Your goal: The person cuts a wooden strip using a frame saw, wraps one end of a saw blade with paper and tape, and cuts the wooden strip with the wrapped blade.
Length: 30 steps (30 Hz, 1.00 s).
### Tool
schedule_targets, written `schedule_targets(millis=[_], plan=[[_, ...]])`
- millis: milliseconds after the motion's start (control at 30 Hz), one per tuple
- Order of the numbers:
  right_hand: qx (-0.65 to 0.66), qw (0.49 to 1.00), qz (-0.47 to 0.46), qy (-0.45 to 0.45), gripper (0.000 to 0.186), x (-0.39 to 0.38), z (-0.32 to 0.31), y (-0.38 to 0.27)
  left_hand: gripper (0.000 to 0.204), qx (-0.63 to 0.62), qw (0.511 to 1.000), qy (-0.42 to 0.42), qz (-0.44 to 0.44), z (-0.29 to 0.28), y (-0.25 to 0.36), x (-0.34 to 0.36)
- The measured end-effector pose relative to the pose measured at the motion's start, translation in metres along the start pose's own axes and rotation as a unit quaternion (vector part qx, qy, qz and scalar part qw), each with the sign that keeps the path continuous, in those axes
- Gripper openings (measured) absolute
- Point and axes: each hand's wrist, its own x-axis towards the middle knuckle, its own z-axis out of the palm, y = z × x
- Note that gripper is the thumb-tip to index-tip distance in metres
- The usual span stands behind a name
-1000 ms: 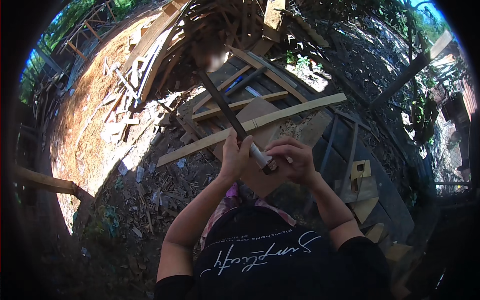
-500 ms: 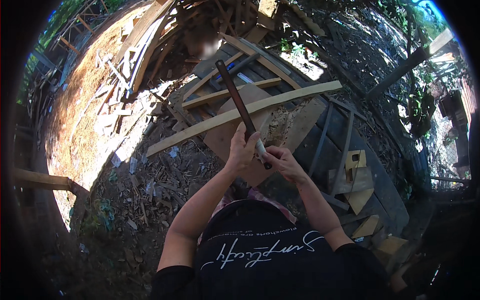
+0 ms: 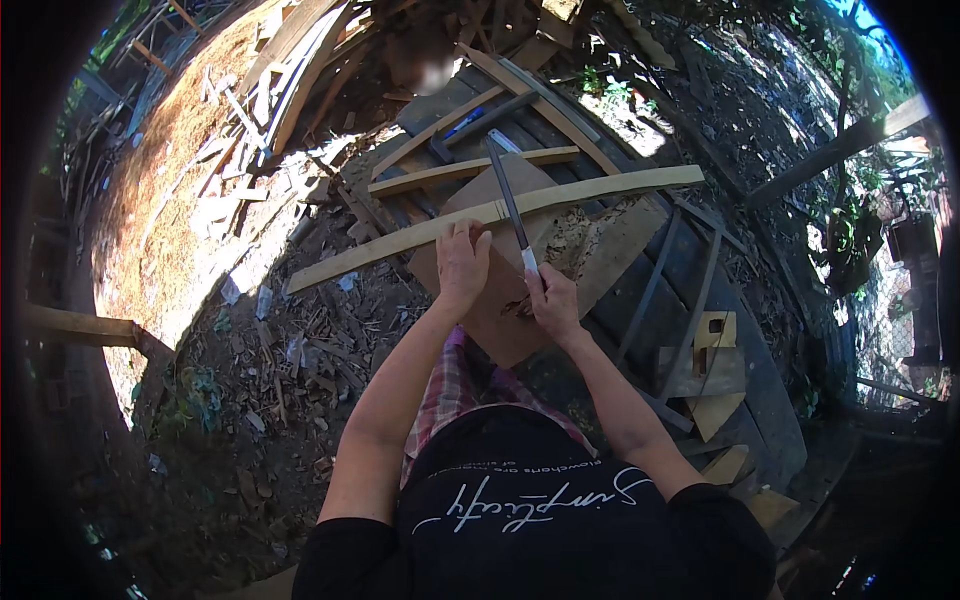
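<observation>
A long, pale, slightly curved wooden strip (image 3: 590, 188) lies across a brown board (image 3: 470, 290) in front of me. My left hand (image 3: 462, 265) rests at the strip's near edge, fingers bent onto it. In my right hand (image 3: 553, 305) is a long, narrow tool (image 3: 508, 195) with a dark blade and a pale handle section. Seen nearly edge-on, its blade crosses over the strip beside thin dark marks on the wood. Whether the blade touches the wood, or has teeth, I cannot tell.
Beyond the strip lie wooden slats (image 3: 475, 172), a blue-handled tool (image 3: 465, 122) and a dark bar (image 3: 490, 120) on dark planks. Notched wood pieces (image 3: 714, 335) sit at right, near thin dark slats (image 3: 692, 310). Scrap wood (image 3: 285, 90) is heaped at the far left; chips litter the ground.
My left hand has let go of the tool and moved onto the wooden strip. My right hand now holds the tool alone, its blade turned edge-on across the strip.
</observation>
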Motion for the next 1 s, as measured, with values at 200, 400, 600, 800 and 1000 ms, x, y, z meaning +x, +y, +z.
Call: schedule_targets(millis=[200, 400, 600, 800, 1000], plan=[[-0.101, 0.991, -0.078, 0.036, 0.021, 0.024, 0.021, 0.005, 0.041, 0.184, 0.975, -0.010, 0.122, 0.005, -0.018, 0.042], [-0.186, 0.979, -0.084, 0.017, 0.020, 0.036, 0.028, 0.004, 0.042, 0.177, 0.980, -0.043, 0.078, 0.011, -0.028, 0.044], [-0.234, 0.970, -0.066, 0.000, 0.020, 0.052, 0.031, 0.005, 0.041, 0.187, 0.980, -0.024, 0.070, 0.014, -0.027, 0.052], [-0.260, 0.961, -0.090, -0.009, 0.019, 0.054, 0.017, -0.010, 0.040, 0.188, 0.979, -0.012, 0.071, 0.016, -0.027, 0.058], [-0.249, 0.948, -0.196, 0.008, 0.020, 0.073, 0.031, 0.001, 0.035, 0.176, 0.978, 0.044, 0.104, 0.018, -0.035, 0.057]])
